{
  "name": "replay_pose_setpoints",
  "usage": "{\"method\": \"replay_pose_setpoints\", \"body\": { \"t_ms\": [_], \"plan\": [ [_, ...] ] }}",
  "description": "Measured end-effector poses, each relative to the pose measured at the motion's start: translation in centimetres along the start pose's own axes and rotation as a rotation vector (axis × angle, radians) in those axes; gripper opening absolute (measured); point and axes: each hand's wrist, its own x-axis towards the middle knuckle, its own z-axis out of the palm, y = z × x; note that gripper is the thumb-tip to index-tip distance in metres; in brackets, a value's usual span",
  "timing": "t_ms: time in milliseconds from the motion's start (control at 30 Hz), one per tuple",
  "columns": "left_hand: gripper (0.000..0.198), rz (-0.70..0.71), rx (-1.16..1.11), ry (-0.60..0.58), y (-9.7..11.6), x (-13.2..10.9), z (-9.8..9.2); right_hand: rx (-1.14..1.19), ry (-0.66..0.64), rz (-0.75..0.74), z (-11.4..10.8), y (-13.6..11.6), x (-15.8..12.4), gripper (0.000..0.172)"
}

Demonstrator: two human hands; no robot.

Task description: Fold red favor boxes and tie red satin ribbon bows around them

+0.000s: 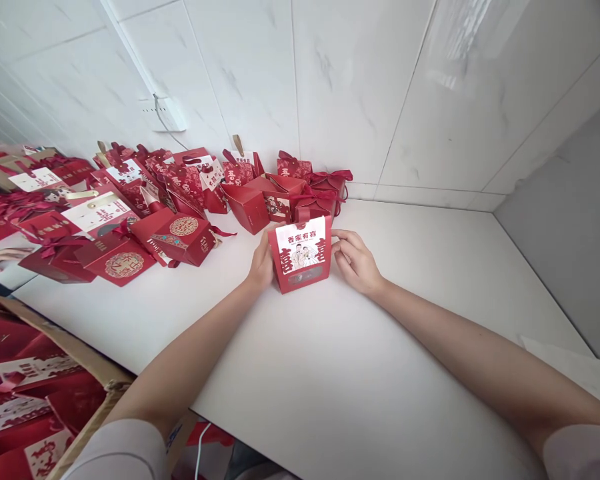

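A small red gift box [300, 259] with a white picture label on its front stands upright on the white table [330, 373]. My left hand [262, 263] is curled against the box's left side, fingers partly hidden behind it. My right hand [354, 260] sits at its right side, with bent fingertips touching the upper right edge. Both hands hold the box between them.
Many more red gift boxes [180, 200] with ribbons and labels crowd the back left of the table along the tiled wall. A cardboard carton [55, 400] of flat red boxes stands at the lower left. A wall socket [170, 115] with a cable is above the pile.
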Motion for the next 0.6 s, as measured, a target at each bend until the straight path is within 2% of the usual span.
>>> {"method": "replay_pose_setpoints", "body": {
  "t_ms": [100, 200, 267, 367, 467, 600],
  "plan": [
    [0.060, -0.110, 0.088, -0.125, -0.7, 0.2, 0.1, 0.043, -0.009, 0.008, -0.1, -0.7, -0.2, 0.015],
    [0.082, -0.207, 0.022, -0.206, -0.6, 0.3, 0.4, 0.020, -0.064, -0.018, -0.2, -0.9, -0.4, 0.021],
    [0.093, -0.137, 0.010, -0.191, -0.1, -0.1, 0.8, 0.012, -0.097, -0.022, -0.2, -0.8, -0.4, 0.030],
    [0.100, 0.059, 0.076, -0.151, 1.1, -0.8, 1.5, 0.015, -0.125, 0.007, -0.1, -0.6, -0.3, 0.040],
    [0.091, 0.158, 0.252, -0.123, 1.8, -1.2, 1.9, 0.060, -0.158, 0.060, 0.0, -0.6, -0.1, 0.042],
    [0.064, 0.089, 0.456, -0.125, 1.5, -0.8, 1.1, 0.100, -0.204, 0.139, 0.0, -0.5, 0.0, 0.040]
  ]
}}
